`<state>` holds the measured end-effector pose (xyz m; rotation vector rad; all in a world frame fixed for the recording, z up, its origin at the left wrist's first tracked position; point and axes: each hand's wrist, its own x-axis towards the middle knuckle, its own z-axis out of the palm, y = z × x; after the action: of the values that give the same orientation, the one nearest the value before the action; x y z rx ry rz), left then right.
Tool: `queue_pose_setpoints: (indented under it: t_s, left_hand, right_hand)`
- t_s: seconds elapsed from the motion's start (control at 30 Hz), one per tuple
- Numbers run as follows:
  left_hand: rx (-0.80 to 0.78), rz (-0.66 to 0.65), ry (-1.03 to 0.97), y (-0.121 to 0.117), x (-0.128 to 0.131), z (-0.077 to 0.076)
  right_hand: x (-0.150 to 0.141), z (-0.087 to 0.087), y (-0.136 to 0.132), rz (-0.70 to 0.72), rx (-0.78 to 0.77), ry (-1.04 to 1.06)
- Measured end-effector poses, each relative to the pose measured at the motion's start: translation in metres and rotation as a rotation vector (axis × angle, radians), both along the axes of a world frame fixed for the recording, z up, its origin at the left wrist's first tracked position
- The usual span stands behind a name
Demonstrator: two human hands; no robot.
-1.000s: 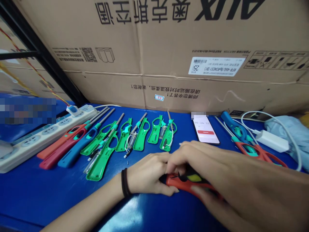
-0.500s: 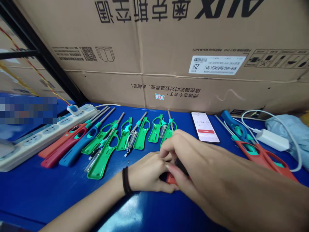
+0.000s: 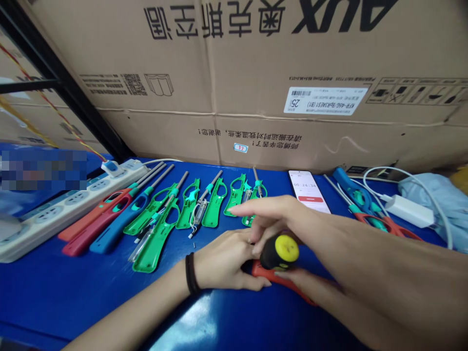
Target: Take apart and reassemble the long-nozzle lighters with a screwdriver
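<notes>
The right hand (image 3: 310,239) wraps thumb and bent fingers around the black-and-yellow screwdriver (image 3: 280,252), index finger extended. The left hand (image 3: 224,258) clamps the orange utility lighter (image 3: 262,271) beneath it. Opened green lighter shells (image 3: 155,246) lie beyond; the right hand partly covers the smartphone (image 3: 307,189).

Tool handle (image 3: 270,254), lower centre-right: black, yellow end. Lighter body (image 3: 259,269) beneath: orange-red. Casings (image 3: 155,245), mid-frame: green. Tabletop (image 3: 234,324): blue.

Big cardboard box (image 3: 248,68) fills 12 o'clock like a back wall, print upside down, white label (image 3: 325,101) at 2. Black frame post (image 3: 73,87) leans through 10, more cardboard (image 3: 36,56) behind it. Glossy blue tabletop (image 3: 44,297) below, light glare (image 3: 192,319) between 6 and 7.
</notes>
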<state>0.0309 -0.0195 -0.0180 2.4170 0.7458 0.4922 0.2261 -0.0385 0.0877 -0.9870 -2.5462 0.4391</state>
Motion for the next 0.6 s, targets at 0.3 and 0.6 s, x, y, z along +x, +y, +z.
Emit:
queue_pose_setpoints:
  t_s: [0.3,0.6]
  left_hand:
    - [-0.008,0.002,0.02,0.0,0.001,-0.005]
    - [0.039,0.051,0.07,-0.003,0.007,-0.001]
  right_hand:
    - [-0.018,-0.016,0.001,0.066,-0.393,0.358]
    - [-0.019,-0.076,-0.01,-0.288,-0.227,0.38]
